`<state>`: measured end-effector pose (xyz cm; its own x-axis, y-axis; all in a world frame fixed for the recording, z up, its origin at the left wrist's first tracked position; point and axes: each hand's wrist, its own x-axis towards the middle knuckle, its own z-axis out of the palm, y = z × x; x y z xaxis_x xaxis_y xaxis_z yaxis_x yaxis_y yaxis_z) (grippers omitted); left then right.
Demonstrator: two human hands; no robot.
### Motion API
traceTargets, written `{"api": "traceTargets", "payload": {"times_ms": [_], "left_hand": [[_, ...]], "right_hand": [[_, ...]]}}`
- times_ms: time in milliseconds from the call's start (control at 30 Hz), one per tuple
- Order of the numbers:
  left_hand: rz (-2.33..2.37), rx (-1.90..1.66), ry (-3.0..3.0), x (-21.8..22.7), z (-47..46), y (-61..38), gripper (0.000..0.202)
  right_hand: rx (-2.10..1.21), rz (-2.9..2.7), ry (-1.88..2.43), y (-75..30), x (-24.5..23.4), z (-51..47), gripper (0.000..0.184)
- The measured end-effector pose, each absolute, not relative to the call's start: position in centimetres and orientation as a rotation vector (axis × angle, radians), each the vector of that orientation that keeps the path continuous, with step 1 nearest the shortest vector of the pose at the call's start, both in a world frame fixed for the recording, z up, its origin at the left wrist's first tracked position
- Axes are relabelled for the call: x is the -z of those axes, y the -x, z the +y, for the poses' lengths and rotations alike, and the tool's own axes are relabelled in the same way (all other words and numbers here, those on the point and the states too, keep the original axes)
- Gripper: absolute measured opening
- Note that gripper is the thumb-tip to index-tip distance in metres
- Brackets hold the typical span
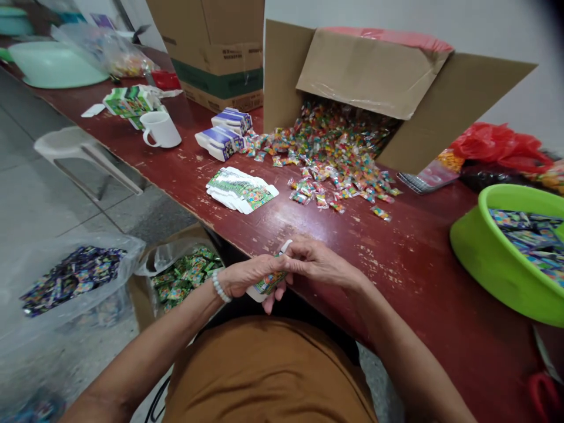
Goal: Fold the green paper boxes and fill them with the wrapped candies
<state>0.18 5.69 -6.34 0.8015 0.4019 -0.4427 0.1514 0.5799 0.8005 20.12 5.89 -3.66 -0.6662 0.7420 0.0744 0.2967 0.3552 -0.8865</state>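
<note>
**Both hands fold a small printed box at the near edge of a worn red table**

The table (396, 258) is long, painted dark red, its coat scuffed and chipped pale along the near edge. Behind it stands a plain light wall; left of it lies a grey tiled floor with a white plastic stool (74, 153).

At the near edge the left hand (247, 276) and right hand (315, 261) meet, both pinching one small cardboard box (268, 283), glossy, green and orange with a white flap.

A big brown carton (374, 76) lies tipped on its side at the far edge, spilling crinkly, many-coloured candy packets (335, 153) toward the middle. A fanned stack of flat printed box blanks (242, 191) lies near the near edge. A smooth white mug (161, 129) stands toward the far left. At the right edge sits a round lime-green plastic basin (493, 258) of wrapped packs.
</note>
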Motion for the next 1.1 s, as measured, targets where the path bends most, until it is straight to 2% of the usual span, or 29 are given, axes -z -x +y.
{"api": "traceTargets", "payload": {"times_ms": [100,200,367,500,633,767,900,967,1100], "left_hand": [[0.652,-0.209,-0.952,6.3,5.8,-0.1,0.063],[0.673,-0.320,-1.009,6.0,5.6,-0.2,0.046],[0.884,-0.506,-1.001,6.2,4.8,-1.2,0.036],[0.869,-0.594,-0.954,6.6,4.4,-2.1,0.034],[0.771,-0.645,-1.060,6.0,4.5,-2.0,0.031],[0.857,-0.754,-1.197,5.2,4.3,-1.4,0.037],[0.943,-1.042,-1.094,4.9,3.2,-1.2,0.052],[0.931,-1.135,-1.117,5.0,2.8,-1.4,0.056],[0.940,-1.212,-1.195,5.2,2.5,-1.7,0.048]], "right_hand": [[-1.605,-1.890,0.871,-19.9,4.0,6.2,0.039],[-1.717,-1.615,0.906,-19.5,4.7,5.9,0.038],[-1.571,-1.272,0.976,-18.2,6.4,4.6,0.025],[-1.389,-1.124,1.033,-17.4,7.0,3.7,0.048],[-1.387,-1.158,1.148,-17.5,6.6,3.5,0.031],[-1.146,-1.252,1.206,-17.6,5.9,3.6,0.025],[-1.163,-1.134,1.155,-17.1,5.8,3.4,0.047],[-1.226,-1.022,1.101,-16.6,5.8,3.2,0.051],[-1.264,-0.895,1.002,-15.8,5.7,2.8,0.035]]}}
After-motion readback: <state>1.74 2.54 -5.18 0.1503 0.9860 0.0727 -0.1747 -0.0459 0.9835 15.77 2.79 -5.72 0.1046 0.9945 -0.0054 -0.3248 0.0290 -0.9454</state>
